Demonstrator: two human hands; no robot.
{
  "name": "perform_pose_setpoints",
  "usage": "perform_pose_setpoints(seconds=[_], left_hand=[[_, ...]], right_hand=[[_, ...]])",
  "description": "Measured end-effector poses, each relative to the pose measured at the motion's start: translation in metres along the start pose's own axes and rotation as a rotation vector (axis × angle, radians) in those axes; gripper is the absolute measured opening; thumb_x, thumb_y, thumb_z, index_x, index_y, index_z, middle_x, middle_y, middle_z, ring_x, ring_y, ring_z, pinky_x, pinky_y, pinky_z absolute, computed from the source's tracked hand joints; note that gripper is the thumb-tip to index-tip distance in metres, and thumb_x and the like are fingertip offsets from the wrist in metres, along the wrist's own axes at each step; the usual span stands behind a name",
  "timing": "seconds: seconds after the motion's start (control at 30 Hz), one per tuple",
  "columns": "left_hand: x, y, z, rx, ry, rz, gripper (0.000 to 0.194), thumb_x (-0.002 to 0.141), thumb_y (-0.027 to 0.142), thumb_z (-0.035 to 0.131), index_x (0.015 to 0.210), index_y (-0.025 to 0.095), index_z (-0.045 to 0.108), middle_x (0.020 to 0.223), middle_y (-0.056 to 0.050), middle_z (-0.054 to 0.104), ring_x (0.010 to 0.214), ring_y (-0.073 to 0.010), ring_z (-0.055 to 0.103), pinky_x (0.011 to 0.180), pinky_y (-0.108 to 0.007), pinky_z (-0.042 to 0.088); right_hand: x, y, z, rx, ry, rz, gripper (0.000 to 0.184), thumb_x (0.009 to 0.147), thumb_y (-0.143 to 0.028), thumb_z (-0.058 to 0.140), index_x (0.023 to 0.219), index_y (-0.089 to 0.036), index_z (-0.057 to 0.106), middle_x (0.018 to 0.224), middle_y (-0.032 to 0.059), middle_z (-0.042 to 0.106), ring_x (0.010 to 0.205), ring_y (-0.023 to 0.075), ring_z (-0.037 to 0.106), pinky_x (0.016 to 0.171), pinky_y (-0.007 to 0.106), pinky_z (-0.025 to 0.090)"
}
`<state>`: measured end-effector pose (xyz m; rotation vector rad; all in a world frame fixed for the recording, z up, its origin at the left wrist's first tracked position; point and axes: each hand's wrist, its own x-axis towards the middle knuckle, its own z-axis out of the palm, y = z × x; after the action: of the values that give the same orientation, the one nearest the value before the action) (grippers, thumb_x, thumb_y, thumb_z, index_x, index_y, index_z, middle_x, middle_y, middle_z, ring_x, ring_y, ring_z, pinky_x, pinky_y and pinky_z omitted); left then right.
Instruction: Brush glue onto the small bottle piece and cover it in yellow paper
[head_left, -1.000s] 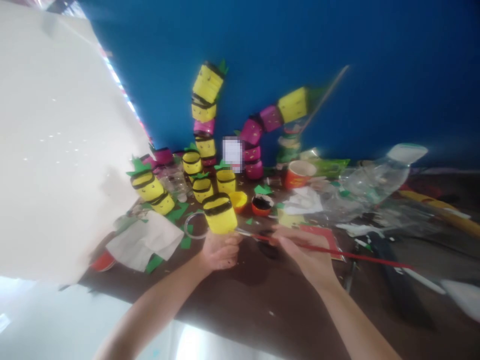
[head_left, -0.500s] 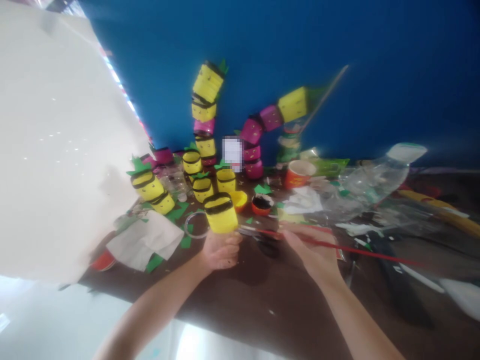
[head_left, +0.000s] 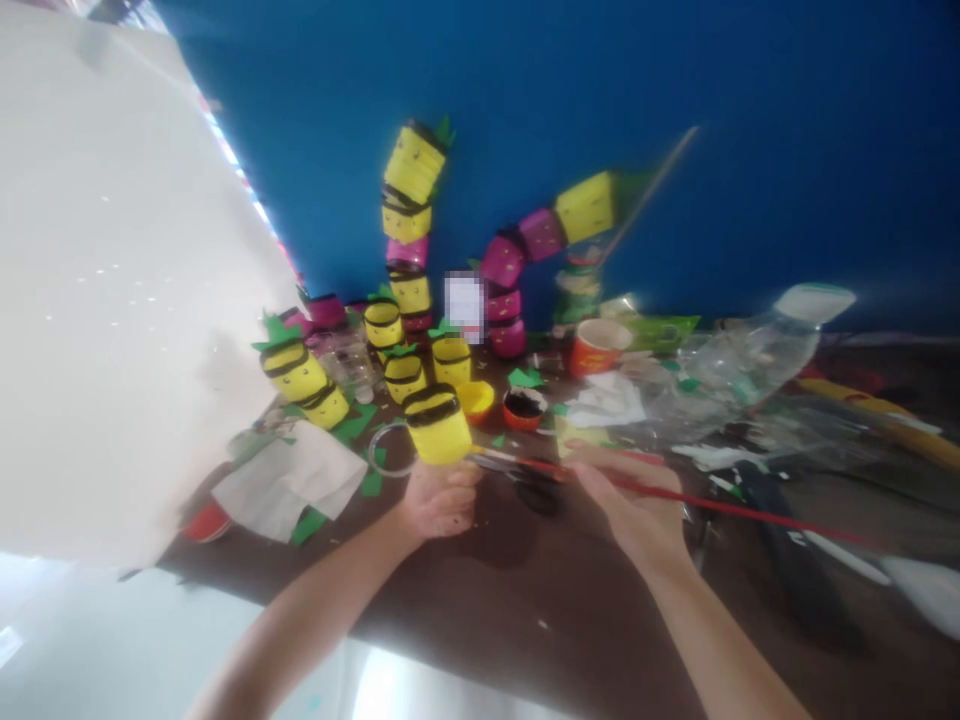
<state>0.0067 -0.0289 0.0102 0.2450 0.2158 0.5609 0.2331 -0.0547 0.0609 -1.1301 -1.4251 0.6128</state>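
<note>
My left hand (head_left: 439,500) is closed round the base of a yellow cup with a black band (head_left: 437,426), held upright above the dark table. My right hand (head_left: 634,505) pinches a long red-handled paintbrush (head_left: 720,507). The brush tip reaches left to the lower right side of the yellow cup. Just behind the cup sit a small yellow paint pot (head_left: 477,398) and an orange pot with dark paint (head_left: 523,407).
Several yellow and magenta painted cups with green paper leaves stand and stack against the blue wall (head_left: 409,225). A red cup (head_left: 596,347), a clear plastic bottle (head_left: 742,360), white tissue (head_left: 289,480), green paper scraps and a large white sheet (head_left: 112,300) surround the hands.
My right hand has shifted slightly right and up with the brush, whose tip stays at the cup. The cup has tilted a little to the left.
</note>
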Motion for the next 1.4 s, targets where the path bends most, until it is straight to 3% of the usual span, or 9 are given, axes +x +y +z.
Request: perform_pose_setpoints(seconds=[0.1,0.2,0.4,0.6,0.8,1.0,1.17,1.4], left_hand=[[0.000,-0.001,0.001,0.009,-0.005,-0.032,0.044,0.091,0.044,0.033,0.055,0.019,0.039,0.030,0.008,0.026,0.021,-0.0025,0.004,0.024,-0.015,0.008],[0.000,-0.001,0.002,0.027,0.002,-0.056,0.047,0.090,0.049,0.033,0.054,0.020,0.038,0.030,0.007,0.026,0.021,-0.0038,0.007,0.025,-0.016,0.010],[0.001,0.000,0.002,0.018,0.031,0.001,0.046,0.092,0.045,0.030,0.054,0.020,0.036,0.031,0.008,0.023,0.022,-0.0040,0.005,0.025,-0.016,0.009],[0.001,-0.002,-0.001,0.004,0.045,-0.026,0.044,0.089,0.046,0.037,0.054,0.020,0.037,0.030,0.008,0.025,0.021,-0.0038,0.009,0.026,-0.017,0.012],[0.000,-0.001,-0.002,0.009,0.053,0.000,0.043,0.091,0.045,0.034,0.055,0.021,0.035,0.031,0.008,0.026,0.020,-0.0053,0.010,0.026,-0.018,0.014],[0.000,-0.002,-0.001,0.008,0.033,-0.018,0.042,0.091,0.044,0.035,0.055,0.021,0.036,0.030,0.008,0.027,0.020,-0.0048,0.008,0.025,-0.018,0.013],[0.000,-0.001,0.002,0.022,0.020,-0.010,0.044,0.091,0.042,0.035,0.053,0.020,0.036,0.029,0.007,0.028,0.020,-0.0037,0.003,0.024,-0.017,0.011],[0.001,-0.001,0.004,0.040,0.062,0.000,0.046,0.091,0.043,0.033,0.051,0.020,0.036,0.027,0.007,0.024,0.021,-0.0035,0.001,0.022,-0.016,0.003]], right_hand=[[-0.001,-0.005,0.003,0.066,-0.100,-0.029,0.023,0.077,-0.041,0.067,0.060,-0.026,0.071,0.061,0.0013,0.072,0.059,0.0205,0.070,0.081,0.039,0.059],[-0.003,-0.007,0.006,0.067,-0.151,-0.011,0.022,0.078,-0.041,0.067,0.061,-0.026,0.071,0.063,0.0013,0.073,0.066,0.0213,0.071,0.082,0.038,0.058],[-0.004,0.003,0.002,0.025,0.036,0.019,0.018,0.075,-0.040,0.069,0.064,-0.025,0.072,0.066,0.0024,0.074,0.076,0.0249,0.072,0.081,0.040,0.058],[-0.006,-0.005,0.008,0.089,-0.173,-0.018,0.021,0.079,-0.039,0.066,0.063,-0.026,0.071,0.064,0.0011,0.073,0.067,0.0205,0.070,0.087,0.039,0.056],[-0.004,0.002,0.004,0.048,0.025,0.014,0.017,0.077,-0.038,0.068,0.066,-0.026,0.072,0.068,0.0022,0.073,0.076,0.0237,0.071,0.080,0.039,0.058],[-0.005,0.000,0.006,0.085,-0.126,-0.013,0.019,0.079,-0.038,0.066,0.064,-0.026,0.072,0.066,0.0008,0.073,0.069,0.0210,0.070,0.081,0.037,0.057],[-0.002,0.010,0.002,0.137,0.060,0.072,0.016,0.078,-0.039,0.068,0.072,-0.025,0.073,0.069,0.0022,0.073,0.066,0.0193,0.069,0.064,0.030,0.056],[-0.005,0.023,-0.002,0.384,-0.127,0.131,0.014,0.077,-0.036,0.071,0.085,-0.024,0.072,0.067,0.0016,0.071,0.061,0.0160,0.067,0.058,0.027,0.054]])
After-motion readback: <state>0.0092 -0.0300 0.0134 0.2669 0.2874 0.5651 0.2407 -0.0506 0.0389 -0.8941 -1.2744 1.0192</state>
